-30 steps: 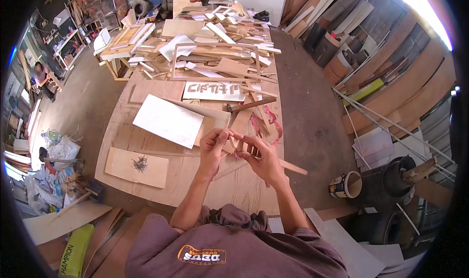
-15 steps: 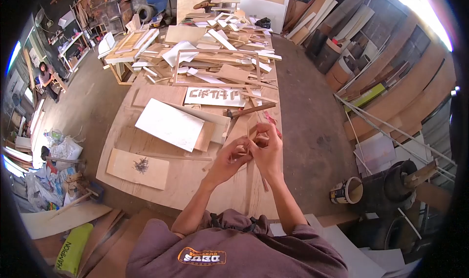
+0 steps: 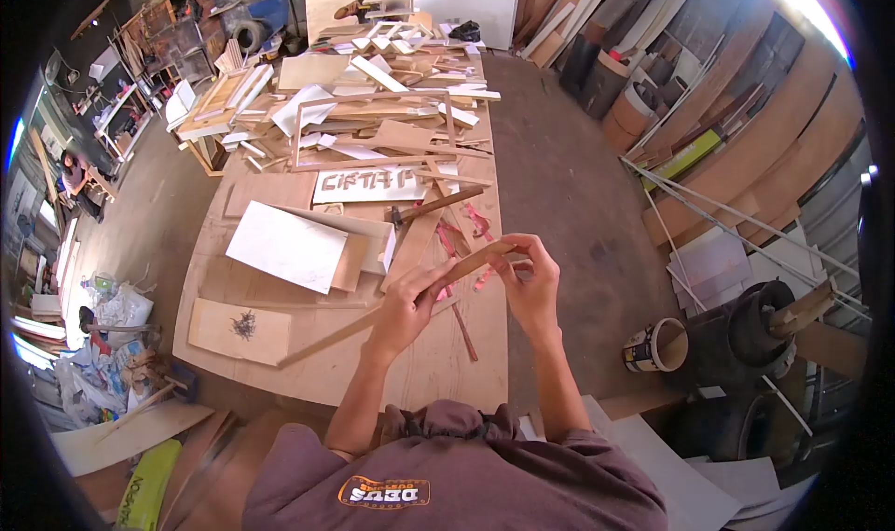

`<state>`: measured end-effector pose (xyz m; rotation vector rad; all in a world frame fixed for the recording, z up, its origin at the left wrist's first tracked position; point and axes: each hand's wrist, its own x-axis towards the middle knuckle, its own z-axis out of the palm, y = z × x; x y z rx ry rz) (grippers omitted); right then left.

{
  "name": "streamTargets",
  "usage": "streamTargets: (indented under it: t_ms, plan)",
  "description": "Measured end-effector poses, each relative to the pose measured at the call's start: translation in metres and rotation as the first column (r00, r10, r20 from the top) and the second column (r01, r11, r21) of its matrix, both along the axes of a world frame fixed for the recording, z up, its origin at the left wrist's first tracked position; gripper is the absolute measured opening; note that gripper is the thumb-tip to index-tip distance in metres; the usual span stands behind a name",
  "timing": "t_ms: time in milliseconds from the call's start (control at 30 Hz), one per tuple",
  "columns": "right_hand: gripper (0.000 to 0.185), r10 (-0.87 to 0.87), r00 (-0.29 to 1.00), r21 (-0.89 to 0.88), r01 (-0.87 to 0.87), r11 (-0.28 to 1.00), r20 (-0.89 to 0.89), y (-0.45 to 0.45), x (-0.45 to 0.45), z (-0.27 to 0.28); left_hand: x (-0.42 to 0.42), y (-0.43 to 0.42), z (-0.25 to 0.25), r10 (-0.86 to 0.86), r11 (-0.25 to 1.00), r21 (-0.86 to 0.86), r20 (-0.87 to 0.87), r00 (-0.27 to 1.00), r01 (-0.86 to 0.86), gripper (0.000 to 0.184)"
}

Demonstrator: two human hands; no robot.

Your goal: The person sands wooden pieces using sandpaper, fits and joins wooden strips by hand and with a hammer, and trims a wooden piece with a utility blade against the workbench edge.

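A long thin wooden strip [image 3: 475, 259] slants across my front, from the lower left up to the right. Around its middle, my left hand [image 3: 408, 309] is closed. My right hand [image 3: 531, 284] pinches the strip close to its upper right end. Pinkish-red pieces [image 3: 475, 221], too small to name, lie on the table [image 3: 438, 372] just beyond my hands. Farther off rests a hammer [image 3: 438, 205] with a wooden handle. To the left are a white panel [image 3: 284, 244] and a small board [image 3: 210, 331] bearing a pile of dark nails [image 3: 244, 324].
Wood offcuts [image 3: 382, 69] and a thin rectangular frame [image 3: 296, 135] cover the table's far part. A person [image 3: 378, 0] is at the far end; another [image 3: 79, 181] sits at left. A bucket [image 3: 657, 346] stands on the floor to the right.
The strip pointed away from me and now lies diagonally. My hands have moved apart along it, the right one outward. The camera view has shifted slightly.
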<state>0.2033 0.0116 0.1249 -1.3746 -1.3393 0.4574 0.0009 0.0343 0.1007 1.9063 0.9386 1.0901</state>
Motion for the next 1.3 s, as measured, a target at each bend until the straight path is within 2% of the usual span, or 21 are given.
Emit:
streamTargets:
  t_ms: [67,133,167,233,367,433,500,567,600,667,733,800,833,867,900,1000,1033,1100,1167,1233,1300]
  plan:
    - [0.037,0.038,0.998,-0.031,-0.036,0.999,0.056,-0.005,0.019,-0.002,0.009,-0.001,-0.006,-0.008,1.0,0.018,0.012,1.0,0.008,0.044]
    - [0.04,-0.035,0.869,0.12,-0.029,0.992,0.494,-0.014,0.035,0.002,0.02,0.001,-0.015,0.025,0.998,0.065,-0.089,0.996,-0.019,0.045]
    - [0.04,-0.028,0.872,0.115,-0.032,0.993,0.488,-0.018,0.04,0.003,0.026,0.0,-0.019,0.029,0.998,0.059,-0.096,0.995,-0.023,0.045]
    - [0.044,-0.036,0.733,0.131,-0.074,0.989,0.68,-0.026,0.047,0.001,0.041,-0.003,-0.022,0.009,0.992,0.127,-0.168,0.986,0.013,0.04]
    - [0.032,0.032,0.742,0.103,-0.135,0.986,0.67,-0.03,0.076,-0.034,0.072,-0.016,-0.008,0.045,0.985,0.171,-0.275,0.96,0.003,0.034]
    - [0.028,0.061,0.79,0.055,-0.119,0.991,0.61,-0.034,0.1,-0.036,0.073,-0.02,-0.002,0.174,0.969,0.228,-0.36,0.916,-0.095,0.031]
    - [0.026,-0.113,0.751,0.062,0.095,0.994,0.65,-0.037,0.13,-0.039,0.057,-0.013,-0.023,0.241,0.951,0.282,-0.424,0.873,-0.126,0.033]
    - [0.029,-0.105,0.735,0.043,0.103,0.994,0.67,-0.043,0.136,-0.048,0.056,-0.014,-0.038,0.296,0.934,0.33,-0.492,0.818,-0.14,0.036]
    - [0.033,-0.039,0.717,0.012,0.043,0.999,0.696,-0.048,0.129,-0.046,0.069,-0.021,-0.042,0.235,0.953,0.29,-0.51,0.827,-0.092,0.035]
    - [0.041,0.114,0.714,-0.004,-0.153,0.988,0.691,-0.05,0.112,-0.053,0.099,-0.021,-0.05,0.179,0.962,0.269,-0.513,0.84,-0.041,0.034]
    - [0.041,0.185,0.738,-0.066,-0.188,0.98,0.649,-0.047,0.105,-0.061,0.125,-0.024,-0.054,0.238,0.897,0.443,-0.462,0.855,-0.01,0.036]
    - [0.036,0.296,0.753,-0.111,-0.287,0.952,0.587,-0.044,0.118,-0.056,0.121,-0.026,-0.041,0.218,0.914,0.404,-0.427,0.877,-0.031,0.035]
    - [0.036,0.293,0.75,-0.105,-0.289,0.952,0.593,-0.044,0.131,-0.05,0.114,-0.026,-0.034,0.2,0.931,0.363,-0.404,0.893,-0.044,0.034]
    - [0.033,0.257,0.712,-0.149,-0.211,0.966,0.654,-0.045,0.144,-0.041,0.103,-0.024,-0.038,0.188,0.969,0.221,-0.347,0.919,-0.115,0.034]
    - [0.03,0.224,0.666,-0.187,-0.127,0.974,0.711,-0.046,0.157,-0.036,0.088,-0.022,-0.038,0.192,0.966,0.229,-0.343,0.919,-0.116,0.034]
    - [0.028,0.145,0.727,-0.114,-0.093,0.989,0.671,-0.046,0.181,-0.051,0.061,-0.019,-0.039,0.35,0.91,0.376,-0.477,0.806,-0.173,0.033]
    - [0.028,0.155,0.725,-0.117,-0.102,0.988,0.671,-0.046,0.172,-0.049,0.067,-0.022,-0.045,0.356,0.91,0.373,-0.477,0.804,-0.182,0.033]
    - [0.041,0.136,0.681,0.066,-0.262,0.963,0.72,-0.044,0.134,-0.046,0.092,-0.025,-0.058,0.319,0.847,0.529,-0.422,0.848,-0.056,0.034]
    - [0.045,0.178,0.679,0.087,-0.337,0.937,0.712,-0.043,0.111,-0.055,0.111,-0.03,-0.05,0.276,0.861,0.506,-0.403,0.873,-0.039,0.036]
    - [0.042,0.412,0.773,-0.117,-0.41,0.905,0.482,-0.043,0.104,-0.048,0.108,-0.031,-0.035,0.238,0.872,0.489,-0.383,0.892,-0.023,0.038]
    - [0.034,0.412,0.726,-0.188,-0.373,0.909,0.55,-0.04,0.132,-0.048,0.087,-0.036,-0.02,0.329,0.863,0.493,-0.383,0.863,-0.111,0.034]
